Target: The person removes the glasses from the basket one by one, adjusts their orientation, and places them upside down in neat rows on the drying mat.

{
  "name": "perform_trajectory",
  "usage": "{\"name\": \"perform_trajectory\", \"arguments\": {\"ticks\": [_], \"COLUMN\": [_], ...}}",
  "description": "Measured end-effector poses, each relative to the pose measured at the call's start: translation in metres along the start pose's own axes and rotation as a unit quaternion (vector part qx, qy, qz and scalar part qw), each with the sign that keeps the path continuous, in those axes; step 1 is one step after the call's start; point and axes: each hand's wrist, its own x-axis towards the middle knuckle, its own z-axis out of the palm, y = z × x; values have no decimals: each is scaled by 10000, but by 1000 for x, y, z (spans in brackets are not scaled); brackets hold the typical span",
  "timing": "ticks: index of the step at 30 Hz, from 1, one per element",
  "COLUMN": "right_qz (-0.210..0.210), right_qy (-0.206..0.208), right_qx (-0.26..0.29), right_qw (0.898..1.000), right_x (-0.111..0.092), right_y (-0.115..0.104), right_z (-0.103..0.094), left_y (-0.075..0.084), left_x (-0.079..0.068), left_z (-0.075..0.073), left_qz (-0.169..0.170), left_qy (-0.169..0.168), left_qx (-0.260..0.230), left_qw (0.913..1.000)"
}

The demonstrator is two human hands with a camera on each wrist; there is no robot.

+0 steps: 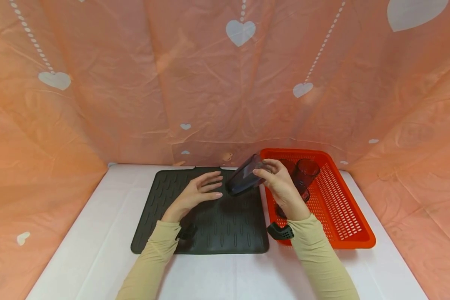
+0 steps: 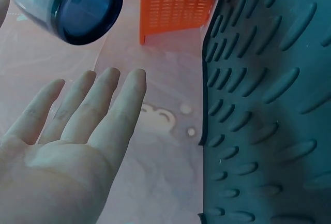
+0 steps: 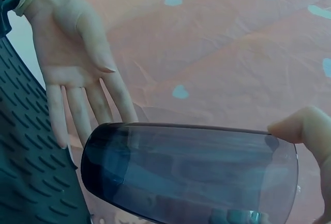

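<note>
My right hand (image 1: pixel 283 183) holds a dark tinted drinking glass (image 1: pixel 244 177) near its rim, thumb on one side and fingers on the other. The glass is tilted above the black ridged mat (image 1: pixel 225 233), its thick base pointing left and down. In the right wrist view the glass (image 3: pixel 191 172) lies almost level, with the thumb at its mouth end. Just left of the base, my left hand (image 1: pixel 196 193) is held with its fingers extended and nothing in it. The left wrist view shows that palm (image 2: pixel 72 157) below the glass base (image 2: pixel 89 11).
An orange-red perforated plastic basket (image 1: pixel 345 208) stands right of the mat, its left side close to the mat's edge. Several more tinted glasses (image 1: pixel 306 170) lie or stand inside it, partly behind my right hand. A peach curtain with hearts (image 1: pixel 210 83) hangs behind the white table (image 1: pixel 210 277).
</note>
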Motion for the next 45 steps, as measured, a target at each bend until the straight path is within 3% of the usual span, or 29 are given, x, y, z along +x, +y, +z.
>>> {"name": "perform_trajectory", "arguments": {"ticks": [12,21,29,38,45], "right_qz": [-18,53,-22,-39,25], "right_qy": [29,-9,-131,-195,-259], "right_qx": [197,-8,171,149,190], "right_qw": [9998,10000,9998,9997,9995], "right_x": [0,0,0,0,-2], "right_y": [8,11,14,14,14], "right_z": [8,11,12,12,13], "left_y": [4,-3,-8,-9,-7], "left_x": [6,9,12,13,8], "left_z": [12,22,27,30,33], "left_qz": [-222,-74,47,-252,-154], "left_qy": [88,259,481,593,756], "left_qx": [60,-75,6,76,123], "left_qw": [9997,9996,9988,9979,9969]}}
